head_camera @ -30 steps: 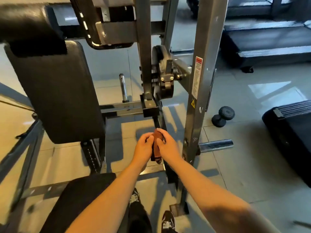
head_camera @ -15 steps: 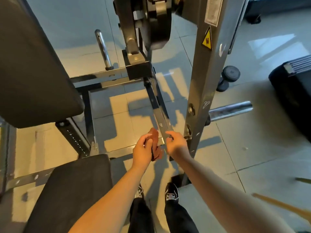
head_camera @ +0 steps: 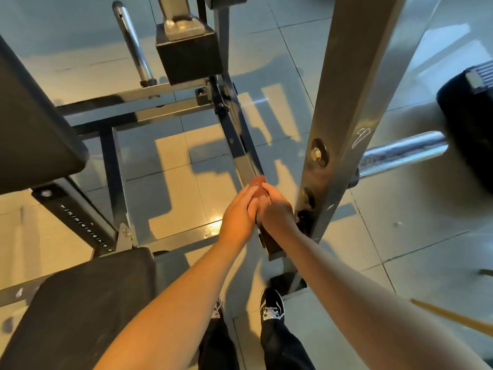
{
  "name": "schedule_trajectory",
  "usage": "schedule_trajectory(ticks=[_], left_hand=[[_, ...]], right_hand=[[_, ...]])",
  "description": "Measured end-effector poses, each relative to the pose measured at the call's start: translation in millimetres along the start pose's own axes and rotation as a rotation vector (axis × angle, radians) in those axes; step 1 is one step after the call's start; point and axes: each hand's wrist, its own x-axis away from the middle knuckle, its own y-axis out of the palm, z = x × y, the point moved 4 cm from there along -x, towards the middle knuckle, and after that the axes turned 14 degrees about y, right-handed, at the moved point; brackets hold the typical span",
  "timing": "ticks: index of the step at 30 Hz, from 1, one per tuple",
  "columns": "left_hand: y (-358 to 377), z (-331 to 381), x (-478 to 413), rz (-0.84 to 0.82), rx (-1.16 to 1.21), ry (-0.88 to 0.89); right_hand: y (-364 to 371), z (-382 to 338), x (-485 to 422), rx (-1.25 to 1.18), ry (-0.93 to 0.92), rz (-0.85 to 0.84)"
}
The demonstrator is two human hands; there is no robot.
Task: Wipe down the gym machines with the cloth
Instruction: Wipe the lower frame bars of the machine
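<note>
Clasping cloth (head_camera: 259,183) | left hand (head_camera: 237,217), right hand (head_camera: 277,212) both curled round it | against slanted bar (head_camera: 240,145)

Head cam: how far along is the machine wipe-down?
Done: nothing provable; no surface shows wipe marks. In hand: left hand and right hand both grip the cloth on the slanted bar, near its low end. Left: likely the upright post, seat pad and back pad.

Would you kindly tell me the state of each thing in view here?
cloth, bunched against the slanted bar, between both hands.
left hand, grips the cloth.
right hand, grips the cloth.
right chrome peg, bare, no plate loaded.
seat pad, unoccupied.
</note>
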Motion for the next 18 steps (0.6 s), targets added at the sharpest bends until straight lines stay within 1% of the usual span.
schedule_trajectory(ticks=[1, 2, 3, 5, 6, 7, 8, 9, 10, 11, 12, 13, 14, 15, 16, 18], left_hand=[[-3.1, -4.1, -8.5, 0.0, -0.048, -0.035], [-5.3, -13.9, -16.6, 0.033, -0.055, -0.094], [-5.4, -14.5, -20.9, 0.025, -0.053, -0.126], [-4.1, -9.8, -17.5, 0.039, -0.061, -0.13], [-3.5, -8.4, -10.5, 0.047, -0.068, -0.121], [-3.0, -4.8, -1.5, 0.033, -0.078, -0.114], [-2.3, -2.9, 7.1, 0.016, -0.077, -0.097], [-2.2, 1.0, 14.9, -0.001, -0.054, -0.087], [-0.3, 3.9, 20.5, -0.015, -0.037, -0.077], [-0.1, 5.9, 20.7, -0.026, -0.038, -0.071], [-1.5, 3.4, 15.2, -0.021, -0.056, -0.08], [-2.4, -3.0, 5.8, -0.004, -0.096, -0.102], [-2.8, -12.3, -5.1, 0.015, -0.123, -0.137], [-5.3, -22.2, -16.7, 0.045, -0.141, -0.186], [-8.5, -30.4, -25.0, 0.074, -0.155, -0.226], [-8.7, -38.3, -25.1, 0.107, -0.131, -0.27]], right_hand=[[7.8, 3.6, -7.1, -0.01, -0.008, -0.016], [11.7, 6.1, -9.8, 0.001, -0.006, -0.014], [11.9, 9.7, -13.8, -0.029, 0.013, 0.005], [4.0, 15.1, -16.2, -0.002, 0.033, 0.086], [3.8, 12.2, -11.0, 0.08, 0.018, 0.117], [7.3, 13.5, -6.4, 0.015, 0.025, 0.101], [23.0, 16.2, 5.5, -0.053, 0.115, 0.037], [37.1, 15.3, 23.6, -0.065, 0.183, -0.131], [37.1, 17.8, 19.6, -0.02, 0.166, -0.029], [40.8, 26.5, 15.4, 0.174, 0.022, 0.075], [42.9, 25.2, 14.5, 0.041, 0.114, -0.012], [40.6, 19.7, 12.7, -0.066, 0.133, -0.083], [24.6, 12.1, 0.8, 0.08, 0.01, 0.039], [6.7, 6.8, -1.1, 0.136, -0.059, 0.117], [1.3, 7.2, -0.7, 0.139, -0.099, 0.141], [4.4, 4.4, 1.1, 0.148, -0.106, 0.132]])
